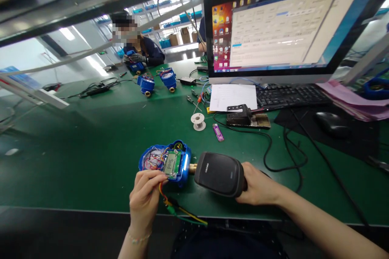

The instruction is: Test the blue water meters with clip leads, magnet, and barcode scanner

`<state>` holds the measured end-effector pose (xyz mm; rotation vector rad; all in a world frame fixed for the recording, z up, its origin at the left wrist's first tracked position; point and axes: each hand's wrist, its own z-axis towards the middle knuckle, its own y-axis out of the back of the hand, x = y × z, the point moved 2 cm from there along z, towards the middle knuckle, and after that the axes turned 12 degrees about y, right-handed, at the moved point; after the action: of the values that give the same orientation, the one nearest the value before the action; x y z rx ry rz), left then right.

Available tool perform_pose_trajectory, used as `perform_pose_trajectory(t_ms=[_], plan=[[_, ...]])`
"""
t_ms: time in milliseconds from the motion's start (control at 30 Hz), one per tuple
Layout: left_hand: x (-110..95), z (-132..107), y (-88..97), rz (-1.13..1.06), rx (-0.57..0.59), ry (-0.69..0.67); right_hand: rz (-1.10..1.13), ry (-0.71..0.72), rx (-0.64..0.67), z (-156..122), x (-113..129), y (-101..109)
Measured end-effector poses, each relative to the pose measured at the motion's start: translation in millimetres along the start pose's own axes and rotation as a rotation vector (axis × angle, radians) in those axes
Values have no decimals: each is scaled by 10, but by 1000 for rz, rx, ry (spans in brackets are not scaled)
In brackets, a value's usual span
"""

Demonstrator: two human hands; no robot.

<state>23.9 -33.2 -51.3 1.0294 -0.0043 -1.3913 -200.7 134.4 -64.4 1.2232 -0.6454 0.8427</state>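
A blue water meter (186,172) lies on the green bench in front of me, its housing uncovered. Inside it shows a green circuit board (180,162) with a small display, and thin coloured wires. My left hand (146,192) is closed in a pinch on the near edge of the board. Red, yellow and green leads (170,209) hang from under those fingertips toward the bench edge. In my right hand (257,184) is a black barcode scanner (217,173), gripped by its handle, which my fingers mostly hide. Its head covers part of the meter's brass fitting (192,168).
Beyond the meter lie a solder spool (198,122), a purple lighter (218,132) and a black soldering stand (243,116). A monitor (270,28), keyboard (291,96) and mouse (332,124) occupy the right. Two blue meters (168,79) stand farther back, where a gloved person handles another.
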Motion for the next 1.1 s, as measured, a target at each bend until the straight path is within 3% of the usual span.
perform_pose_trajectory(t_ms=[900,1000,1100], plan=[[18,-12,-3,15,-20,7,12,14,35,-52,54,104],[30,-9,-3,19,-17,-3,-130,-94,40,-86,30,184],[28,-9,3,15,-12,-13,-445,-362,-5,-178,-141,261]])
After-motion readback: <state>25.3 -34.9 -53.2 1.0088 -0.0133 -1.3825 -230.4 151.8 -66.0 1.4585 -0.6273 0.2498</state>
